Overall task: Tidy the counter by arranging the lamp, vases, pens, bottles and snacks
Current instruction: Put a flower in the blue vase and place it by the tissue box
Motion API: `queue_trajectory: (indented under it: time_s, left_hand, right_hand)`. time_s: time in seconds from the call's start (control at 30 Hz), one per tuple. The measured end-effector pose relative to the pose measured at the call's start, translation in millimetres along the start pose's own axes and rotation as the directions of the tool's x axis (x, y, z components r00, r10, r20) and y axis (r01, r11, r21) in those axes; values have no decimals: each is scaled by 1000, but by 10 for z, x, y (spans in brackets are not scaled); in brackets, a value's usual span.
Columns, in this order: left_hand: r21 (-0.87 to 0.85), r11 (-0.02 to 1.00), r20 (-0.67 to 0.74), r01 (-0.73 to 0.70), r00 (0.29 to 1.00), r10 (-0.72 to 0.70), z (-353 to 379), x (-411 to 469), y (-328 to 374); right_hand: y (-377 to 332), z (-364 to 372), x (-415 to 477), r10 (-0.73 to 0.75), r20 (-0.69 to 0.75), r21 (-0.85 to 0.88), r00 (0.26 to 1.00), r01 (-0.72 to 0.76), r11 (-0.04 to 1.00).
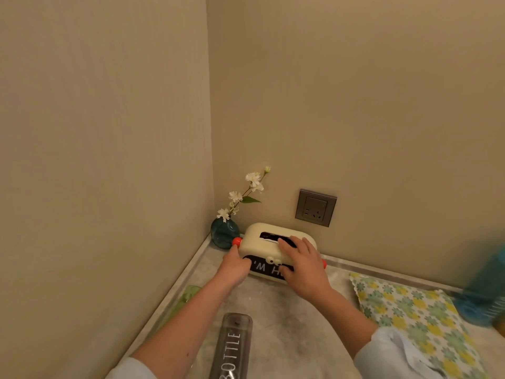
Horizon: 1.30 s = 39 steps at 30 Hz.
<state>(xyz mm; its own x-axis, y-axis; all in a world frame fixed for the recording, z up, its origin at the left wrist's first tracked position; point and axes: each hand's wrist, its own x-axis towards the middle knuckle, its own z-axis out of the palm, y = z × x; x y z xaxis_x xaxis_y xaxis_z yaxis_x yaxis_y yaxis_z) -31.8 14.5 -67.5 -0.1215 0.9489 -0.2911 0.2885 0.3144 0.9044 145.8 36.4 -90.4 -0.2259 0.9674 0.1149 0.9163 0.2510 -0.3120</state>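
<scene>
Cream plastic tissue box (259, 242), rounded corners, left hand (235, 265) gripping its end, right hand (303, 266) spread flat on top.

Both arms fwd. L grip (235, 265) curled, clasping; R grip (302, 265) flat, fingers spread.

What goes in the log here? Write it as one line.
left hand grips box left end | right hand rests on its top by slot | box on counter beside vase
</scene>
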Motion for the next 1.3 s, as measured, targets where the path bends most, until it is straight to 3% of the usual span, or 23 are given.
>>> queue_trajectory:
  time_s: [0.13,0.2,0.3,0.5,0.67,0.8,0.93,1.0,1.13,1.3]
  left_hand:
    - [5,999,-35,-46,998,46,-25,-99,36]
    - [16,998,-31,-55,998,56,-55,-181,27]
    - [55,997,-2,-45,999,45,-119,-378,-68]
    - [248,966,-9,66,998,-66,-102,-886,-504]
    - [344,929,-58,135,991,-123,100,-1139,-760]
    - [411,892,-176,187,977,-123,297,-1252,-791]
    - [274,939,-239,210,960,-145,572,-1341,-599]
    - [152,966,-267,210,950,-164,763,-1341,-467]
    - [-153,976,-312,156,929,-197,1181,-1295,-152]
    - [-548,834,-280,62,926,-253,1765,-1327,204]
  right_hand:
    - [-99,-39,-154,-57,-218,148,974,90,985]
    - [-211,-58,-273,-58,-211,245,976,110,963]
    - [-371,-63,-468,-28,-71,384,997,53,922]
    - [-462,76,-807,10,205,449,979,-103,888]
    - [-404,219,-1132,2,419,508,908,-236,828]
    - [-290,236,-1415,-2,524,610,852,-373,699]
    - [-172,-43,-1622,-10,598,669,802,-492,557]
    - [-51,-215,-1694,-23,624,642,781,-496,585]
    - [382,-518,-1754,64,529,584,846,-418,696]
    - [1025,-1124,-1895,242,312,707,919,-394,587]
